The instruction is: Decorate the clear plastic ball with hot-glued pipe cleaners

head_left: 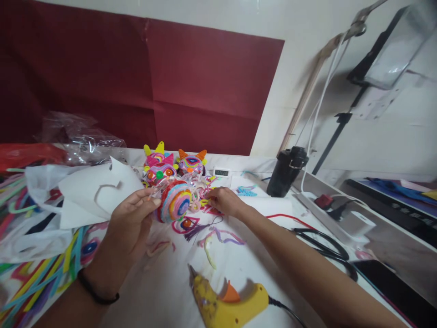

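My left hand is closed round the edge of a striped chenille-stem dome, ringed in red, blue, pink, orange and yellow. Its ringed face is turned to the right. To the right of it, my right hand is down among small coiled chenille pieces, its fingers bent together; what they hold, if anything, I cannot make out. Below the dome lie a chenille eye piece and a purple tassel. Behind stand several finished chenille animal heads, one with orange ears and one with pink ears.
A yellow glue gun lies in front, its nozzle towards the back left. Coloured chenille stems and white cut sheets cover the left. At right are a black bottle, a power strip, a coiled black cable and a phone.
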{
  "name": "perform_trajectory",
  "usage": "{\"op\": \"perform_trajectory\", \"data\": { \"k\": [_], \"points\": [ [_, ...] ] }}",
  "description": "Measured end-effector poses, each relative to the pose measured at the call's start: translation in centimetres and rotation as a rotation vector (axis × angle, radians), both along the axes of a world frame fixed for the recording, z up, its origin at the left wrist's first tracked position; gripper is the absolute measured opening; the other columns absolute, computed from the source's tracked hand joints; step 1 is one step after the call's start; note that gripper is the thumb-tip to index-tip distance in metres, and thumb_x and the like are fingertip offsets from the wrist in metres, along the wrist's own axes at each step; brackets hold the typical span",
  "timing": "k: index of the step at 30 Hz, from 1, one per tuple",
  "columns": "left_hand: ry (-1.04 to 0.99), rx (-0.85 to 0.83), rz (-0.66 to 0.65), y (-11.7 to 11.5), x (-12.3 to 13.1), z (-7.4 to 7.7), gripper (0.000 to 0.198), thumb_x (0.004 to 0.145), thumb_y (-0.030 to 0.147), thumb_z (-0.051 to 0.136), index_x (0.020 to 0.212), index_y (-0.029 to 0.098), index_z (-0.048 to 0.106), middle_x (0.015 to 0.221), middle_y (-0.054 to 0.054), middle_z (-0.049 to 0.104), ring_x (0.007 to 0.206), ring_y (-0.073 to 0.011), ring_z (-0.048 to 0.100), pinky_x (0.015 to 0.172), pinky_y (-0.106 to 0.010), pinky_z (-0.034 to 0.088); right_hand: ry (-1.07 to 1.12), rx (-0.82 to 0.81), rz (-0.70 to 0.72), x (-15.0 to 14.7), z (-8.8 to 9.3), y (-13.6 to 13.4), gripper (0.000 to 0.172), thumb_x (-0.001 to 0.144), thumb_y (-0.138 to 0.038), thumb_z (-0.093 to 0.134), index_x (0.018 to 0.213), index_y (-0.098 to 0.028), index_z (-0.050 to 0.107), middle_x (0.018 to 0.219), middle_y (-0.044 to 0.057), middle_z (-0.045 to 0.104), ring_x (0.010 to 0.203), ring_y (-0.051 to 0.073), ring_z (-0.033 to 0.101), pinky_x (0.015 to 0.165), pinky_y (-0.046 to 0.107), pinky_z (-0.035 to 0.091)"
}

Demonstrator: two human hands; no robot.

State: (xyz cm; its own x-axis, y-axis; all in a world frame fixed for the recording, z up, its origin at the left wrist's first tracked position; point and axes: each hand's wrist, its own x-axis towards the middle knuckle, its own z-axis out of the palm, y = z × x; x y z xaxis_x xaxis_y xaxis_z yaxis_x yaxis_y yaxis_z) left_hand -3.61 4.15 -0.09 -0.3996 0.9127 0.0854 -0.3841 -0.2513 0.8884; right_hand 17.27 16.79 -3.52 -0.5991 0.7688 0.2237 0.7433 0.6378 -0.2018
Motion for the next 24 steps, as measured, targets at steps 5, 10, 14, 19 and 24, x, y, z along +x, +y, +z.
{"op": "perform_trajectory", "data": {
  "k": [5,10,14,19,24],
  "points": [
    [-0.022,0.026,0.004,0.1,-0.1,0.0,0.025,0.053,0.013,0.079,0.075,0.018,0.069,0.065,0.002,0.067,0.067,-0.0134,0.063,0.059,-0.019,0.054,-0.014,-0.058,-0.007,-0.6,-0.6,0.4,0.026,0.093,-0.029,0.056,0.115,-0.017,0.059,0.115,0.008,0.062,0.095,0.021,0.063,0.08,0.041,0.054],
    [-0.019,0.021,0.003,0.2,-0.3,-0.2,0.025,0.053,0.014,0.079,0.076,0.018,0.069,0.067,0.002,0.068,0.066,-0.0135,0.063,0.058,-0.019,0.053,0.031,-0.028,-0.058,-0.1,-0.2,0.7,0.025,0.093,-0.03,0.056,0.113,-0.016,0.06,0.113,0.007,0.063,0.092,0.02,0.064,0.079,0.039,0.055],
    [-0.011,0.016,0.0,0.4,-0.5,-0.6,0.026,0.054,0.014,0.078,0.078,0.018,0.069,0.069,0.002,0.069,0.067,-0.0129,0.064,0.058,-0.019,0.053,0.107,0.061,-0.061,-1.0,0.8,0.8,0.025,0.093,-0.028,0.055,0.116,-0.017,0.058,0.119,0.009,0.061,0.103,0.023,0.061,0.088,0.045,0.051],
    [0.012,0.013,-0.033,0.7,-0.5,-1.0,0.026,0.056,0.013,0.077,0.08,0.018,0.068,0.072,0.0,0.072,0.066,-0.0128,0.064,0.059,-0.019,0.052,0.143,0.023,0.024,-3.4,1.6,1.5,0.028,0.092,-0.029,0.057,0.118,-0.018,0.057,0.122,0.009,0.059,0.104,0.023,0.061,0.087,0.045,0.052],
    [0.011,-0.027,-0.038,0.5,0.1,-0.9,0.027,0.054,0.014,0.078,0.078,0.017,0.068,0.071,-0.001,0.072,0.068,-0.0155,0.066,0.058,-0.022,0.053,0.278,-0.083,-0.036,-3.5,1.9,2.5,0.027,0.092,-0.029,0.057,0.117,-0.017,0.058,0.119,0.009,0.06,0.1,0.022,0.062,0.084,0.042,0.053]
  ]
}}
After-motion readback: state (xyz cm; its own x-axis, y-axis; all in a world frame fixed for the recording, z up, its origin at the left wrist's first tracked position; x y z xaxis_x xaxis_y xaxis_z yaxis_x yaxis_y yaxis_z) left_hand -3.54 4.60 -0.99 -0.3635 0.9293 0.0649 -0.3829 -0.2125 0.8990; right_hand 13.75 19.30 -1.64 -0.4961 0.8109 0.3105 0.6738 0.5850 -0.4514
